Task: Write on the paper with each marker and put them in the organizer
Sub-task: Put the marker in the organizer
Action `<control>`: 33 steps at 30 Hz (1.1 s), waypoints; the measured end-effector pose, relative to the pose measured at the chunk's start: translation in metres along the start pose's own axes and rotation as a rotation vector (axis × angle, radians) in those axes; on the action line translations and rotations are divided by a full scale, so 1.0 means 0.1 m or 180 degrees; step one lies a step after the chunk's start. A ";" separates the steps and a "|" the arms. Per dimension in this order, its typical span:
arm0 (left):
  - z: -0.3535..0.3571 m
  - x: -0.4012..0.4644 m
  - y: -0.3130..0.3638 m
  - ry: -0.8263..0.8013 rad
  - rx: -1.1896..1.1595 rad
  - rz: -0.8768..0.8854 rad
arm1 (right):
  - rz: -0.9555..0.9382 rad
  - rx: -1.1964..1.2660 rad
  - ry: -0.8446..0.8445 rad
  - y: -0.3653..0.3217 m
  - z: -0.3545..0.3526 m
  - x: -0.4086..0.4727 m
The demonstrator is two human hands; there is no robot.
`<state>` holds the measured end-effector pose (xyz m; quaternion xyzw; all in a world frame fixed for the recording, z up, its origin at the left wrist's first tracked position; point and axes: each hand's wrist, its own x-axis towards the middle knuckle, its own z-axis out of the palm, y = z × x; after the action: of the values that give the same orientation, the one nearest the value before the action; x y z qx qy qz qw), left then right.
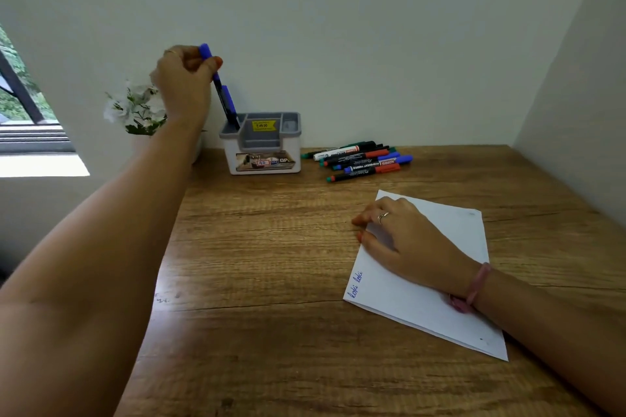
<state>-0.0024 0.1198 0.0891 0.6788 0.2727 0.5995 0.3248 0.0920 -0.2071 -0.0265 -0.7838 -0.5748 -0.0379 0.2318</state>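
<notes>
My left hand [184, 78] is raised above the grey and white organizer [262, 159] and pinches a blue-capped marker [216, 85] near its top. The marker's lower end dips into the organizer's left compartment, where another blue marker [230, 105] stands. My right hand [403, 240] rests with its fingers flat on the white paper [450, 284], which lies on the wooden desk. Blue handwriting [357, 284] shows at the paper's left edge. A pile of several markers [362, 159] with red, blue, green and black caps lies right of the organizer.
The wooden desk [271, 264] stands in a corner, with walls behind and on the right. A small pot of white flowers [135, 112] sits left of the organizer, partly behind my left arm. A window is at the far left.
</notes>
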 end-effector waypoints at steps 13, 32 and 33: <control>0.26 -0.02 -0.41 -0.0315 0.0699 -0.0531 | 0.0027 0.0061 0.0004 -0.01 0.01 0.03; 0.24 -0.02 -0.53 -0.0509 0.0999 -0.0326 | 0.0042 0.0065 -0.0049 0.00 0.02 0.04; 0.24 -0.02 -0.53 -0.0513 0.1025 -0.0344 | 0.0047 0.0061 -0.0056 0.00 0.02 0.04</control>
<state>0.0225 0.1494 0.0451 0.7522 0.3743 0.4735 0.2644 0.0932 -0.2029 -0.0265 -0.7861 -0.5714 -0.0238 0.2345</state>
